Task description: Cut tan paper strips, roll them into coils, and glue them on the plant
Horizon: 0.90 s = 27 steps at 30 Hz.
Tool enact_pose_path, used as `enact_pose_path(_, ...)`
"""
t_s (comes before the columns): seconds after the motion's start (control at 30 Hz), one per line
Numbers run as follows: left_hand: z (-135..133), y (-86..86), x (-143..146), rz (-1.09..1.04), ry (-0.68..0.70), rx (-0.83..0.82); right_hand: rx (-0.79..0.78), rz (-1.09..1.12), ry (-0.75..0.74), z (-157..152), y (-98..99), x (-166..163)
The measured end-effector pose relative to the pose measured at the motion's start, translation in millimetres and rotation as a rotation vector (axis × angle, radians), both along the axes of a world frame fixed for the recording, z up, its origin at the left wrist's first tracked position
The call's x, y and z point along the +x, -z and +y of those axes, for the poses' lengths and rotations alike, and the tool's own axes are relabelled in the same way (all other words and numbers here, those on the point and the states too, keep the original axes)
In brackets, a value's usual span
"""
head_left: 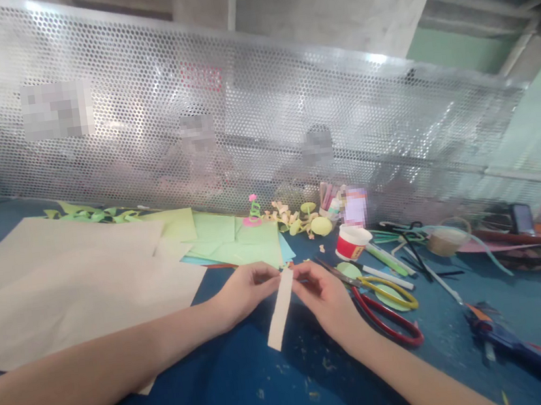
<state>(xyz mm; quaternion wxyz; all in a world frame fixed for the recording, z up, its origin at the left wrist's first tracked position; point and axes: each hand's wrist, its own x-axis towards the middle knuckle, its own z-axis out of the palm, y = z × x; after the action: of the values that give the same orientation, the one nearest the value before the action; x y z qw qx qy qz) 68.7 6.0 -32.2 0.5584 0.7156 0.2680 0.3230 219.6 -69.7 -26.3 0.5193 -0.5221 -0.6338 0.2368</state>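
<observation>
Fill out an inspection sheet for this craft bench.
Surface: blue table, dotted with small paper scraps.
Job's things: paper strip, beige, held by its upper end.
Clutter: beige sheets, green sheets, scissors, red-white cup, blue tool, perhaps a glue gun.
Grippers: left hand and right hand both pinch the strip's top.
Cables: nothing seen.
Surroundings: perforated metal screen behind the table.
</observation>
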Motion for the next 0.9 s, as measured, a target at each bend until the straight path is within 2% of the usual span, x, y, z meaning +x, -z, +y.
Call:
enact_pose_path(0.27,3.9,4.6,0.2,0.035,0.003,0.062,0.005,0.017,-0.008,3.4,4.6,1.1)
enact_pose_path(0.6,-0.2,-1.3,1.1,0.064,0.013,0.153,-0.036,-0.043,0.039,1.4,-0.7,0.4)
enact_pose_path(0.9,-0.6,-2.1,-0.1,0.044,0.023,0.143,0.019,0.033,0.032,5.4,5.2,-0.3)
